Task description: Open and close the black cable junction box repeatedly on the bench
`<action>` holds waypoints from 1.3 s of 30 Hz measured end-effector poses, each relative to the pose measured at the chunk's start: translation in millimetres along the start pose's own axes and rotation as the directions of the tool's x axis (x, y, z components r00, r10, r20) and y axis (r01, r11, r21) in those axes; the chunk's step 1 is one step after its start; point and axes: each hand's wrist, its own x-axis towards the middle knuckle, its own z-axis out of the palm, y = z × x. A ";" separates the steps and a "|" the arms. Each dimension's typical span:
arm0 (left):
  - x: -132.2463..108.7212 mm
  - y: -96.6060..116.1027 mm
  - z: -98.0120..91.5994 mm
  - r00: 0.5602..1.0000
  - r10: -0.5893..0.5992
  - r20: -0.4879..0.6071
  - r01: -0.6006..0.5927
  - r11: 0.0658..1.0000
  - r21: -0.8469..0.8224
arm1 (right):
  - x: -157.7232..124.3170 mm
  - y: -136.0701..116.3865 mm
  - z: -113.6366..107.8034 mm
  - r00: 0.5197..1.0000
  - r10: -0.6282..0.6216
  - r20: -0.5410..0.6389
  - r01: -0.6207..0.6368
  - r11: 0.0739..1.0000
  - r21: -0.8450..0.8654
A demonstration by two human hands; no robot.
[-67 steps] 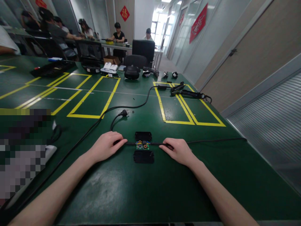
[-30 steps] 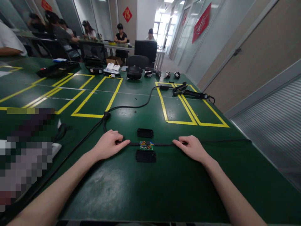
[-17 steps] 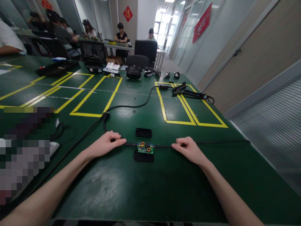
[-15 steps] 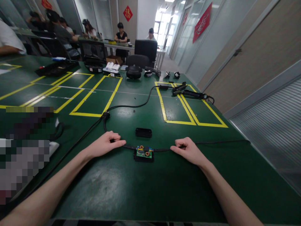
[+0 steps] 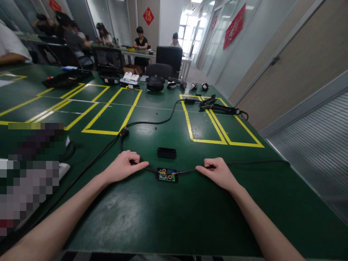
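My left hand [image 5: 126,166] is closed around a black cable [image 5: 151,169] on the left side of a small circuit board [image 5: 167,175]. On the other side, my right hand [image 5: 215,172] grips the black cable [image 5: 187,171] that leaves the board to the right. The green board carries two copper-coloured coils and sits in a black plastic case half [image 5: 176,179]. Just beyond it lies the matching black cover [image 5: 166,153], separate from the case. Both thumbs point inward along the cables.
A long black cable [image 5: 146,122] runs across the green table [image 5: 130,217] to a black handle-like device [image 5: 221,108] at the back right. Yellow tape rectangles [image 5: 208,142] mark the surface. Black parts [image 5: 154,84] and a tray [image 5: 67,78] stand along the far edge; people sit beyond.
The circuit board has gone from sitting raised and askew over the case half to lying down inside it. Both hands have shifted slightly, still holding the cables.
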 end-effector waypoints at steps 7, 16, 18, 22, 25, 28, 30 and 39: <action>0.1 -1.1 -3.0 0.998 0.062 0.023 -0.063 0.997 0.053 | 0.7 0.7 -1.7 0.999 0.013 0.045 -0.010 0.999 -0.046; -2.7 14.3 14.1 0.974 0.226 -0.007 -0.226 0.974 0.036 | 0.2 -7.7 7.8 0.976 -0.210 0.064 0.213 0.976 -0.049; -3.0 17.5 18.6 0.960 0.279 -0.008 -0.279 0.960 0.009 | 0.8 -15.1 14.4 0.954 -0.298 0.019 0.299 0.954 -0.019; -3.6 19.0 22.4 0.949 0.316 -0.012 -0.316 0.948 -0.035 | 1.1 -27.8 30.0 0.894 -0.448 -0.024 0.448 0.893 0.045; -4.4 18.5 23.0 0.942 0.334 -0.021 -0.335 0.940 -0.066 | 0.8 -30.0 38.4 0.870 -0.493 -0.020 0.493 0.868 0.063; -5.0 17.8 23.8 0.932 0.362 -0.026 -0.363 0.928 -0.080 | 0.6 -28.7 41.2 0.878 -0.479 -0.006 0.478 0.875 0.076; -5.2 17.1 24.3 0.926 0.377 -0.028 -0.378 0.922 -0.084 | 0.6 -29.5 40.7 0.887 -0.462 0.014 0.460 0.884 0.081; -7.9 19.8 26.2 0.890 0.455 -0.016 -0.455 0.891 0.015 | 0.3 -41.9 35.2 0.865 -0.493 0.090 0.498 0.867 -0.036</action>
